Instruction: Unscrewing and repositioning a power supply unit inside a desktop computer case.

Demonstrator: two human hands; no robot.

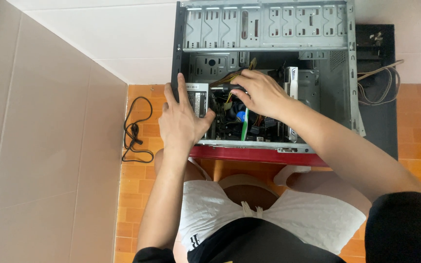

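An open desktop computer case lies on its side on the orange tiled floor in front of me. My left hand rests on the grey power supply at the case's left edge, fingers spread along the black frame. My right hand reaches inside and grips a black-handled tool, apparently a screwdriver, pointing left toward the power supply. Yellow and black wires bunch beside it. A white expansion card stands to the right of my right hand.
A coiled black cable lies on the floor left of the case. A black side panel with loose wires lies under the right of the case. A tiled wall stands on my left. My knees are close to the red front edge.
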